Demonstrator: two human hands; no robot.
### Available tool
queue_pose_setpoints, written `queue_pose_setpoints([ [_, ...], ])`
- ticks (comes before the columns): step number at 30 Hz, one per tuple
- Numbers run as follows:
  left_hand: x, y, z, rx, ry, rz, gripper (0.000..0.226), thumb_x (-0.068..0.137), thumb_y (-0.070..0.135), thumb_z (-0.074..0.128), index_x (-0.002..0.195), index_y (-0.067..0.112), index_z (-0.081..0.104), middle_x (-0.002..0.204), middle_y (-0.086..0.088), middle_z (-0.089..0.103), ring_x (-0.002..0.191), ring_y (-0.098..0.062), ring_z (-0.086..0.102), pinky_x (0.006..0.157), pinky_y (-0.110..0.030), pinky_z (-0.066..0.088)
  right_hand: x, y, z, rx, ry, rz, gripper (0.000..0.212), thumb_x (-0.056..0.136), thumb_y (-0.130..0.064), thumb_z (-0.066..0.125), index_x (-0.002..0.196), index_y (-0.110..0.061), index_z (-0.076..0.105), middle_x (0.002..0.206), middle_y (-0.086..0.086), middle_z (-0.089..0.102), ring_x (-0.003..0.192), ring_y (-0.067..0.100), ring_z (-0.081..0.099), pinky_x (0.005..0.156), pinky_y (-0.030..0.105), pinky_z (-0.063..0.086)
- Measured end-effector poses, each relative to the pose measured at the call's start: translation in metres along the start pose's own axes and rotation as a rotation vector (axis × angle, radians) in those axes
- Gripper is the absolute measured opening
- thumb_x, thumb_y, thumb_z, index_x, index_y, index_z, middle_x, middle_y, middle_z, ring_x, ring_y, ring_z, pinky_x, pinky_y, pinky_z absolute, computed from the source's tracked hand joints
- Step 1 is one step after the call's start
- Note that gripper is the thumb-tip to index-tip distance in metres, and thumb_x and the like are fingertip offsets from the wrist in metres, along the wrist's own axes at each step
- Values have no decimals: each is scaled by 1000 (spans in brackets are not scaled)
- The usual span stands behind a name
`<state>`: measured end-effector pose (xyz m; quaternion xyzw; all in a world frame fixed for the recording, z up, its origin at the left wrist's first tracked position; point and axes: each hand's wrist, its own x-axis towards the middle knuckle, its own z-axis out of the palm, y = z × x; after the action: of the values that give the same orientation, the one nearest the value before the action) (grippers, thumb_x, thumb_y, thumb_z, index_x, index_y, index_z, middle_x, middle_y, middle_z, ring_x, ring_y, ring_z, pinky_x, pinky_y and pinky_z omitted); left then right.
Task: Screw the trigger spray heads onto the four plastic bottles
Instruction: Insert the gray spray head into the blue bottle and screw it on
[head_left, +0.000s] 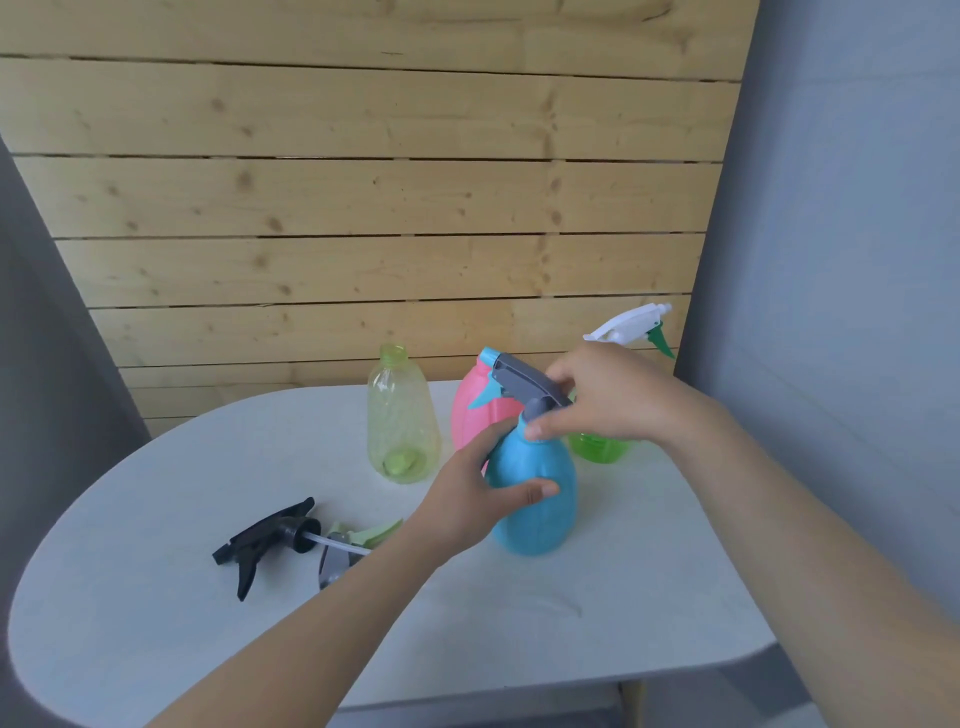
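My left hand (475, 493) wraps around the blue bottle (540, 514), held tilted just above the white table (467, 613). A grey spray head (524, 379) with a blue trigger sits on its neck, and my right hand (608, 395) grips that head at its collar. Behind stands a pink bottle (467, 410), mostly hidden. A yellow-green bottle (400, 415) stands open-necked to the left. At the right a green bottle (597, 447) carries a white spray head (628, 322). A black spray head (270, 540) and a grey-and-green spray head (353, 545) lie on the table.
A wooden plank wall (363, 208) rises right behind the table. Grey wall panels stand on both sides. The table's rounded front edge runs close below my forearms.
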<state>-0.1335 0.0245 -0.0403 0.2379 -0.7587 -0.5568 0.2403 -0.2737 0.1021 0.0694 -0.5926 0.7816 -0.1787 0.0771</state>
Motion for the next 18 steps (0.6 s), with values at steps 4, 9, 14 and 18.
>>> queue_pose_setpoints([
  [4,1,0,0,-1,8,-13,68,68,36,81,128,40,49,121,22,60,113,10,51,87,-15,47,-5,14,18,187,11,-9,25,70,-35,75,82,-15,68,78,6,69,69,18,57,59,27,36],
  [9,-1,2,5,-15,48,-5,69,69,32,81,131,34,50,124,16,61,117,0,52,95,-22,46,-11,22,36,437,155,-12,15,71,-27,78,76,-23,65,59,-14,53,51,-1,47,51,9,35],
  [14,-4,4,9,-15,80,19,63,71,28,80,127,37,53,117,19,65,110,5,55,91,-18,47,-14,14,59,460,382,57,20,67,-27,80,69,-23,60,52,-13,49,47,2,47,49,10,36],
  [18,-4,4,9,-15,84,7,66,69,30,81,128,38,52,118,21,63,110,8,54,90,-16,46,-14,19,58,581,254,65,18,72,-27,77,86,-22,65,64,-15,53,52,-2,48,53,11,36],
])
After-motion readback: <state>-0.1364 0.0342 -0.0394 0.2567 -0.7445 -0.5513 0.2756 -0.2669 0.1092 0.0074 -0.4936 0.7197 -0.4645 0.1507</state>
